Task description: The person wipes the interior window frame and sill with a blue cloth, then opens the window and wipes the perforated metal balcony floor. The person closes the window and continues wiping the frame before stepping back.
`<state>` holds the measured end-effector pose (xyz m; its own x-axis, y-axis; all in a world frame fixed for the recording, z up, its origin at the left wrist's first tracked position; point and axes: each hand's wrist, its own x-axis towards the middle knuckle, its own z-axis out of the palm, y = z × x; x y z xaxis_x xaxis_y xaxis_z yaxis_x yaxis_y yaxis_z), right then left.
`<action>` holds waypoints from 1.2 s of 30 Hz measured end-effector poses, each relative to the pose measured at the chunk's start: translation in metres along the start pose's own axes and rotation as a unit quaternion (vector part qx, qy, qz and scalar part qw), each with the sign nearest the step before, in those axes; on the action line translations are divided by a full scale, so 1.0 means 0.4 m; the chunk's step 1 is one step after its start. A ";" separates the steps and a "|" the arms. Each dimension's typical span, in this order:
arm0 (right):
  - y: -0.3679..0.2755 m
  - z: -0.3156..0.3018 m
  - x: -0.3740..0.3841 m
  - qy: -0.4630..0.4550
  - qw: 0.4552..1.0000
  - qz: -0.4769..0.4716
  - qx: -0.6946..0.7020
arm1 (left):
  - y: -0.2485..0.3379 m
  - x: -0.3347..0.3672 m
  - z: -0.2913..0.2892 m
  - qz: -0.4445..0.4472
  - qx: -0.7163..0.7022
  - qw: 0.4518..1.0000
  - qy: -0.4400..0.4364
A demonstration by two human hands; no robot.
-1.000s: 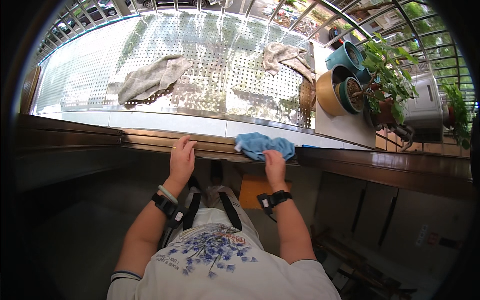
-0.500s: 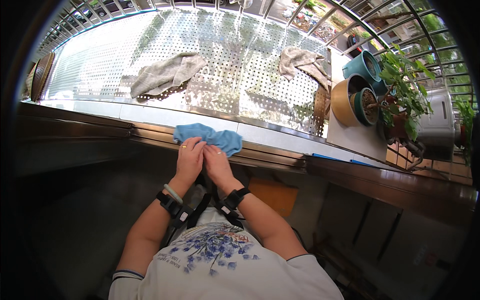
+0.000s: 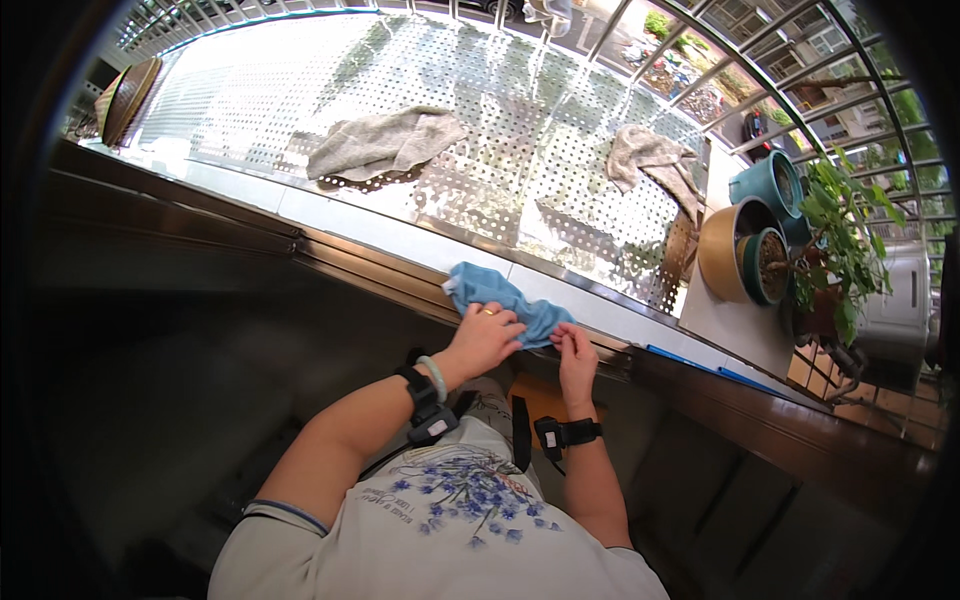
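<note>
A crumpled blue cloth lies on the window sill track in front of me. My left hand rests on the cloth's near edge with fingers curled over it. My right hand pinches the cloth's right end between thumb and fingers. Both wrists wear black bands, and the left one also carries a pale bangle.
Beyond the sill a perforated metal ledge carries two grey rags. Stacked pots and a leafy plant stand at the right. Curved bars fence the outside. A woven basket sits far left.
The view has swung, so the cloth and both hands now sit further right in the picture. My hands have stayed close together on the blue cloth, the right now pinching its end.
</note>
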<state>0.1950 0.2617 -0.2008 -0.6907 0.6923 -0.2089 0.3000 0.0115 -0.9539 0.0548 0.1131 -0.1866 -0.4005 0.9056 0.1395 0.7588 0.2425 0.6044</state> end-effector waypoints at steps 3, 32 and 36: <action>-0.022 0.005 0.015 -0.013 1.000 -0.002 0.003 | -0.006 0.007 -0.005 -0.010 0.018 0.999 -0.042; -0.068 0.156 0.053 -0.055 0.998 -0.015 -0.033 | -0.150 0.010 -0.096 -0.025 0.118 0.992 -0.032; -0.082 0.151 0.045 0.000 0.999 -0.016 -0.031 | -0.298 0.068 -0.218 -0.091 0.255 0.961 -0.052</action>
<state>0.1329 0.2300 -0.1862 -0.7006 0.6911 -0.1775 0.3170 0.0785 -0.9452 -0.0914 0.0783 -0.1866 -0.5172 0.8554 -0.0269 0.8448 0.5154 0.1440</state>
